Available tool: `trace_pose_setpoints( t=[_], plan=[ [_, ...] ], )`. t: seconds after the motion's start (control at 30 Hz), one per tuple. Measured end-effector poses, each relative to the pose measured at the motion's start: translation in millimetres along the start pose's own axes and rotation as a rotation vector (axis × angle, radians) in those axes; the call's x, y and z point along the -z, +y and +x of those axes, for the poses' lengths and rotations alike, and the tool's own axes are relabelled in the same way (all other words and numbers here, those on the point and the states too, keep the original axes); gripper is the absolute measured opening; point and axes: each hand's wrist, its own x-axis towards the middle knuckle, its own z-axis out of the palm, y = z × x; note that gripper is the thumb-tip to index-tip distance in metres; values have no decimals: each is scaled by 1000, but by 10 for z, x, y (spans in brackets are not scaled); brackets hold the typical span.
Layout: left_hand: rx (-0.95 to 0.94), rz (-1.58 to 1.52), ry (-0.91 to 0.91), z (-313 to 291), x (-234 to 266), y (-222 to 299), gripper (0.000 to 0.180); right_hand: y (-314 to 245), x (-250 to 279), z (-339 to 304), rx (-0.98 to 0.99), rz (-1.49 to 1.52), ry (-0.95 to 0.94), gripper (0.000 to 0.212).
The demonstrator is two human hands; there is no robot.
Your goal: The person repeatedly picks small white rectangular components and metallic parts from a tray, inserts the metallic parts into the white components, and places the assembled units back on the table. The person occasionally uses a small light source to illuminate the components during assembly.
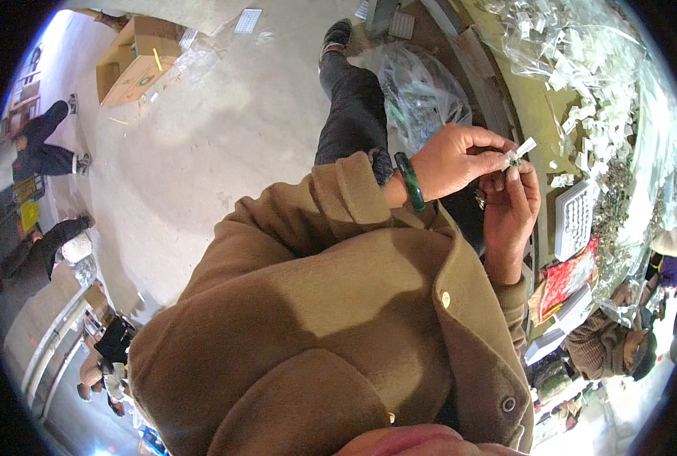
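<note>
The coat (308, 304) was plain brown, the bangle (410, 182) mottled green, the held strip (527, 147) white, the box (129, 86) at ten o'clock tan.

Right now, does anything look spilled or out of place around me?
Yes, slightly: a yellow strip lies loose on the floor near the open cardboard box, and a flat white panel lies stray there too. On the table, small white pieces are strewn untidily, though perhaps deliberately.
</note>
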Motion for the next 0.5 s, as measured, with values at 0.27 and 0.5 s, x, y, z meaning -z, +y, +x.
trace_pose_setpoints(
  t=[0.27,0.5],
  plan=[
    [-26,100,-23,-32,-126,-55,25,-33,116,-151,38,-11,33,7],
    [67,-104,-69,-84,-251,-99,27,-73,192,-253,66,28,32,7]
  ],
)
